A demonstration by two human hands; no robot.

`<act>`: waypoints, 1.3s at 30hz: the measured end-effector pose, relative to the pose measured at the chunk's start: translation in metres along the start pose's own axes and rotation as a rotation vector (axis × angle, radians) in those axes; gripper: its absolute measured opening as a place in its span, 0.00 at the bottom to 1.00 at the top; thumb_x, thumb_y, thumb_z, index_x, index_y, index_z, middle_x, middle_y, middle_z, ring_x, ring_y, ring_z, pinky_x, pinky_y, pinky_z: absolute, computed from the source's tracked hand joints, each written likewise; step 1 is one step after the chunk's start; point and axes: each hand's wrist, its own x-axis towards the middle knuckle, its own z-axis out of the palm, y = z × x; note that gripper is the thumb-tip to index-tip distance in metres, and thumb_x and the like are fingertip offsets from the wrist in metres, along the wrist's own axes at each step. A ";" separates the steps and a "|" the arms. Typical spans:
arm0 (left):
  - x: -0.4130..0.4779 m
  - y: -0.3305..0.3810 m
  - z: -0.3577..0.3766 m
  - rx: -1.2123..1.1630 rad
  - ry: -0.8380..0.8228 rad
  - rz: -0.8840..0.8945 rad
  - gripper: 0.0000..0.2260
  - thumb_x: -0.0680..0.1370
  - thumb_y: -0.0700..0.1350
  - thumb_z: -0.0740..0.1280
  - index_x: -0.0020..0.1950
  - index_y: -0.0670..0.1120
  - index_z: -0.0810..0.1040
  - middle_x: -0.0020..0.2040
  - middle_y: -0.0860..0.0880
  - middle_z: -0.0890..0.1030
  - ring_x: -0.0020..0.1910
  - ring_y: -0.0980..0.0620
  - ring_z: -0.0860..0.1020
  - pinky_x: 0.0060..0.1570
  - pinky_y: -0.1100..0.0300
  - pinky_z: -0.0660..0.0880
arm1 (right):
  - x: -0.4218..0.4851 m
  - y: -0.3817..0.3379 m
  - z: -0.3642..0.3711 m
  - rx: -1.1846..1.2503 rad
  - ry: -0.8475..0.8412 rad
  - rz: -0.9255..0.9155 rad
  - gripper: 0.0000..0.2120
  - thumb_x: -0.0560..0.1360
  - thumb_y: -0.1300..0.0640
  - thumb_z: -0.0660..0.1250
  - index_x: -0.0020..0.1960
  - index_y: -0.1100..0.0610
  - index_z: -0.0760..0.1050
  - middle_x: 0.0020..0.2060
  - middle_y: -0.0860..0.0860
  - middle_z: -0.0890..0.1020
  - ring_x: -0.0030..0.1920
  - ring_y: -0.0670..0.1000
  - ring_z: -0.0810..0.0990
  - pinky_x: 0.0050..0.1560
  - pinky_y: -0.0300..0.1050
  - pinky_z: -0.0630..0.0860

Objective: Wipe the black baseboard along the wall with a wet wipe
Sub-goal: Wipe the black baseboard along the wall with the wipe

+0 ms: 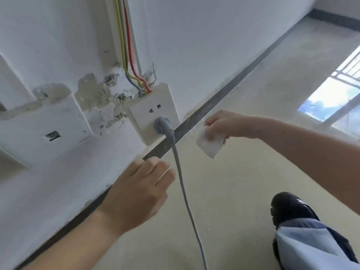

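Observation:
The black baseboard (224, 96) runs diagonally along the foot of the white wall, from lower left to upper right. My right hand (224, 123) pinches a white wet wipe (210, 144), which hangs just off the baseboard, a little above the floor. My left hand (140, 190) hovers near the baseboard at lower left, fingers loosely curled, holding nothing. It sits just left of the grey cable.
A white socket (153, 112) on the wall holds a grey plug (162, 124); its cable (183, 191) crosses the baseboard and trails over the floor between my hands. Coloured wires (126, 55) enter the socket from above. A second wall box (48, 129) sits left. My black shoe (292, 209) is at lower right.

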 end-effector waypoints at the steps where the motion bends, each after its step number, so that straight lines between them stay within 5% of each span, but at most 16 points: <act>1: 0.007 0.006 0.004 0.007 0.004 -0.029 0.11 0.73 0.42 0.60 0.53 0.45 0.76 0.52 0.48 0.76 0.52 0.46 0.73 0.49 0.54 0.66 | 0.017 0.012 0.001 0.035 0.002 -0.015 0.05 0.71 0.59 0.64 0.36 0.58 0.73 0.33 0.52 0.74 0.34 0.52 0.73 0.34 0.42 0.71; 5: 0.043 0.018 0.016 0.073 -0.055 -0.047 0.11 0.74 0.44 0.62 0.56 0.46 0.75 0.60 0.48 0.75 0.61 0.48 0.70 0.62 0.55 0.61 | 0.078 0.052 0.018 0.114 -0.062 -0.066 0.08 0.73 0.59 0.64 0.35 0.58 0.73 0.34 0.51 0.75 0.34 0.50 0.73 0.33 0.41 0.72; 11: 0.092 0.035 0.032 0.474 -0.508 -0.192 0.20 0.76 0.42 0.55 0.66 0.38 0.71 0.69 0.39 0.71 0.71 0.43 0.61 0.73 0.50 0.48 | 0.137 0.074 0.054 0.275 -0.251 -0.078 0.05 0.73 0.57 0.65 0.40 0.58 0.72 0.34 0.53 0.73 0.34 0.51 0.73 0.33 0.41 0.72; 20: 0.106 0.049 0.039 0.710 -1.102 -0.332 0.27 0.76 0.38 0.41 0.72 0.28 0.39 0.72 0.28 0.40 0.71 0.30 0.35 0.71 0.41 0.34 | 0.159 0.074 0.118 0.308 -0.649 -0.087 0.04 0.69 0.59 0.63 0.38 0.57 0.69 0.33 0.54 0.72 0.34 0.53 0.72 0.33 0.41 0.69; 23: 0.125 0.047 0.032 0.618 -1.356 -0.319 0.26 0.76 0.36 0.37 0.69 0.26 0.33 0.70 0.27 0.34 0.69 0.30 0.32 0.72 0.43 0.43 | 0.148 0.073 0.126 0.379 -0.686 -0.008 0.05 0.68 0.59 0.65 0.38 0.59 0.70 0.31 0.54 0.73 0.32 0.54 0.72 0.31 0.41 0.69; 29: 0.084 0.030 0.034 0.802 -1.239 -0.116 0.26 0.78 0.41 0.46 0.73 0.30 0.51 0.75 0.33 0.52 0.73 0.33 0.41 0.72 0.43 0.49 | 0.146 0.069 0.139 0.528 -0.640 0.081 0.06 0.70 0.61 0.66 0.36 0.59 0.71 0.32 0.55 0.74 0.32 0.53 0.73 0.30 0.39 0.69; 32: 0.071 0.024 0.026 0.883 -1.301 0.007 0.26 0.78 0.39 0.43 0.73 0.27 0.42 0.74 0.30 0.43 0.69 0.30 0.32 0.72 0.47 0.56 | 0.145 0.063 0.154 0.601 -0.645 0.125 0.05 0.71 0.60 0.66 0.38 0.59 0.71 0.32 0.54 0.74 0.32 0.51 0.73 0.30 0.38 0.69; 39: 0.071 0.025 0.035 0.848 -1.411 -0.166 0.28 0.82 0.43 0.48 0.70 0.25 0.37 0.71 0.27 0.36 0.68 0.29 0.34 0.68 0.51 0.60 | 0.133 0.043 0.189 0.833 -0.673 0.301 0.07 0.73 0.64 0.65 0.36 0.61 0.71 0.31 0.56 0.74 0.28 0.51 0.74 0.30 0.39 0.73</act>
